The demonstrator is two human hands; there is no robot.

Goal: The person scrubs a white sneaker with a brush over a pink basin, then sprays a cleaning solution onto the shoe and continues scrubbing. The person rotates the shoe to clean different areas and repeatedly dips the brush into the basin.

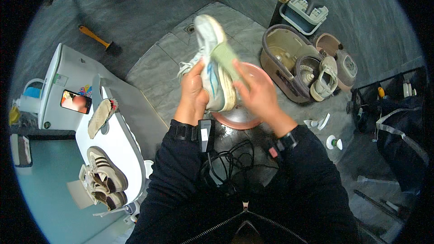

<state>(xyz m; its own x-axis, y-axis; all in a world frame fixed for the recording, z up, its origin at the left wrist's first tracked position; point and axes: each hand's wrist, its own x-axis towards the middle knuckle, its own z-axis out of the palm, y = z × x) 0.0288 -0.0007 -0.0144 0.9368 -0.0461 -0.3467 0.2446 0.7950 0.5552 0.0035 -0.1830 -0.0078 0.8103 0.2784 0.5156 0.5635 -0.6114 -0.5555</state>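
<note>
My left hand [194,91] grips a white sneaker [216,83] with blue side marks, round its laced side and heel. The shoe is held with its toe pointing away and its pale sole edge turned to the right. In my right hand [257,98] is a light green scrubbing brush [224,59], pressed against or just over the sole edge; blur hides the exact contact and its bristles. Below the shoe a pink basin [225,124] stands on the floor, partly covered by my hands and the shoe.
To the right stand a mop bucket [274,71] and a second white sneaker [327,79] on its edge. Black cables [234,162] lie before me. On the left, a white toilet lid [125,149] bears brown-striped sneakers [106,169] and an insole [99,120]; a phone [76,101] rests on the tank.
</note>
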